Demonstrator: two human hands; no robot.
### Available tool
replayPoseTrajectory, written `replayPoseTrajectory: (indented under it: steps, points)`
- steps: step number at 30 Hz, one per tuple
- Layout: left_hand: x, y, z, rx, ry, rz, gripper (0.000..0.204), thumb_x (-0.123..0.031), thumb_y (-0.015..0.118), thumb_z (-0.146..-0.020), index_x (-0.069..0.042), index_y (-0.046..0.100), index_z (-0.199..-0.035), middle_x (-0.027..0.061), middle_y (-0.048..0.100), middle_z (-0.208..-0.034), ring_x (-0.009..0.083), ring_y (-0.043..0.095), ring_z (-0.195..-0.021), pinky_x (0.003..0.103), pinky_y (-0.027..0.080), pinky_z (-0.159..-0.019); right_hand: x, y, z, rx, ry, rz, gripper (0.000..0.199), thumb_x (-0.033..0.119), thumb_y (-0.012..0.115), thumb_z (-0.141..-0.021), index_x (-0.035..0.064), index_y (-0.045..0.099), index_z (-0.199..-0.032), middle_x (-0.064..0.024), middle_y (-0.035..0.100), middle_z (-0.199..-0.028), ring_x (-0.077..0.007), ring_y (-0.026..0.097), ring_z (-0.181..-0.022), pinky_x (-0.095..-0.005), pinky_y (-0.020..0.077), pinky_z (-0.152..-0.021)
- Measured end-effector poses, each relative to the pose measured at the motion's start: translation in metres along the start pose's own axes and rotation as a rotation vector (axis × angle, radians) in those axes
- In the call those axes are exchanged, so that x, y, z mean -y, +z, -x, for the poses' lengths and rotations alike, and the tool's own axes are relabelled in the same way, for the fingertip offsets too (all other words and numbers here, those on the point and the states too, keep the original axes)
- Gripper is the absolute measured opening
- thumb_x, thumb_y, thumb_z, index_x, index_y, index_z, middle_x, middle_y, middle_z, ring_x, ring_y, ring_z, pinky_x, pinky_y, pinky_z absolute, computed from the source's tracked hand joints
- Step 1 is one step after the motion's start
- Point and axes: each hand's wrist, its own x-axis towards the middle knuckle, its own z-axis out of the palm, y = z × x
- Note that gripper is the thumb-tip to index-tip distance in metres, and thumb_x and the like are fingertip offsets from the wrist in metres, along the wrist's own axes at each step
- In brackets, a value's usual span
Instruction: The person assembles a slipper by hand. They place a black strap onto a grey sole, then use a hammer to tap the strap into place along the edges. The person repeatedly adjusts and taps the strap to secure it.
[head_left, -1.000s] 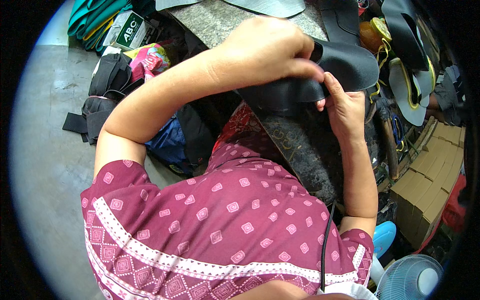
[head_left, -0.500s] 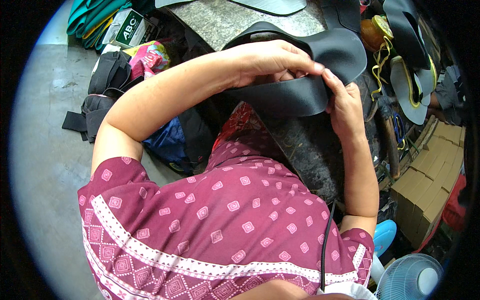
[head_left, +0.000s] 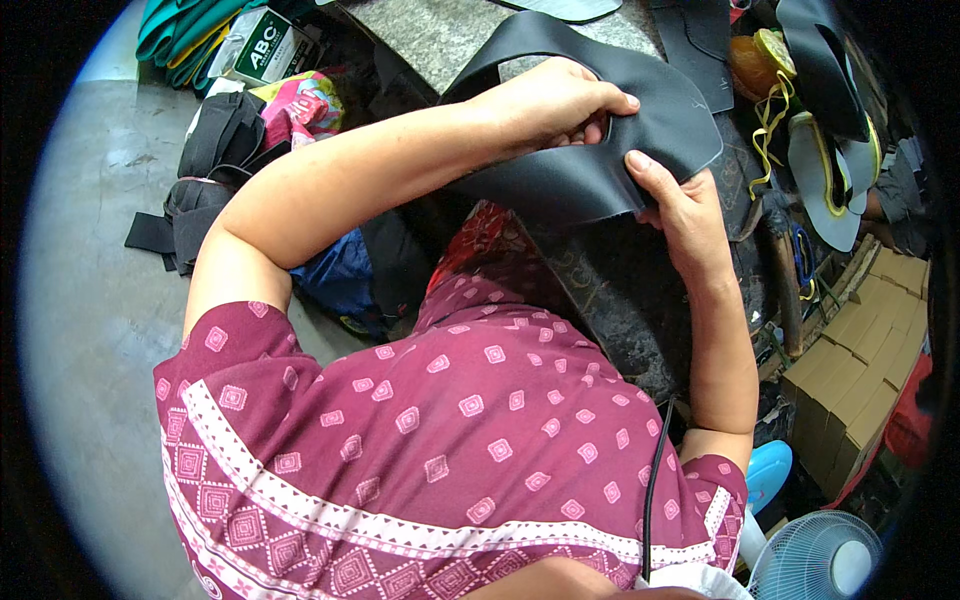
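Note:
A black, smooth, leather-like shoe upper [head_left: 665,105] curves in a loop between my hands, just in front of the stone slab. My left hand [head_left: 565,105] reaches into the loop, its curled fingers on the inner edge and its thumb lying over the black surface. Lower and to the right, my right hand [head_left: 685,215] pinches the near band, thumb on top and the other fingers mostly hidden underneath. The thumbs are a short way apart. One side of the band passes behind my left wrist, so part of it is hidden.
The speckled stone slab [head_left: 405,45] lies beyond my hands, with a grey flat piece [head_left: 575,8] on it. To the right are grey-lined black pieces [head_left: 820,190], a jar-like amber container [head_left: 757,65], cardboard boxes [head_left: 855,355] and a fan [head_left: 820,560]. Black bundles [head_left: 220,135] lie left.
The shoe upper has tilted, turning more of its broad face up. My thumbs, which met at its edge, have moved apart; my left hand has shifted up and away.

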Motion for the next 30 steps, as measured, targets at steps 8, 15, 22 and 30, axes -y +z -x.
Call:
replayPoseTrajectory:
  steps: [8,15,22,30]
  points:
    - [-0.025,-0.019,0.041,0.281,0.315,-0.510,0.044,-0.041,0.073,-0.092,0.002,0.072,-0.104,0.0113,0.071,-0.085,0.0191,0.067,-0.081,0.034,0.051,-0.078,-0.008,-0.035,-0.017,-0.226,-0.116,0.074,0.027,0.031,0.076,-0.093,0.0049,0.073,-0.097,0.0004,0.070,-0.081,-0.0069,0.058,-0.062,-0.0220,0.0462,-0.055]
    - [-0.025,-0.017,0.054,0.211,0.528,-0.917,0.041,-0.028,0.070,-0.092,0.004,0.062,-0.117,0.0274,0.065,-0.087,0.0433,0.066,-0.086,0.046,0.051,-0.076,0.037,-0.045,-0.011,-0.606,-1.138,0.826,0.046,0.009,0.084,-0.081,0.0099,0.065,-0.122,-0.0030,0.068,-0.117,-0.0152,0.062,-0.096,-0.0281,0.0510,-0.084]
    - [-0.034,-0.032,0.060,0.162,0.517,-1.199,0.029,-0.030,0.063,-0.096,-0.002,0.064,-0.106,0.0248,0.066,-0.085,0.0433,0.066,-0.086,0.051,0.051,-0.075,0.059,-0.028,-0.031,0.090,-1.068,1.370,0.017,0.018,0.076,-0.082,0.0211,0.073,-0.099,0.0062,0.072,-0.100,-0.0196,0.062,-0.110,-0.0402,0.0397,-0.102]
    - [-0.005,-0.024,0.046,-0.703,0.661,-1.583,0.031,-0.027,0.068,-0.088,-0.004,0.065,-0.110,0.0130,0.070,-0.092,0.0302,0.072,-0.083,0.041,0.058,-0.068,0.051,-0.026,-0.052,-0.339,-1.460,1.610,0.020,0.024,0.068,-0.078,0.0274,0.071,-0.097,0.0119,0.065,-0.100,-0.0108,0.058,-0.102,-0.0354,0.0368,-0.094]
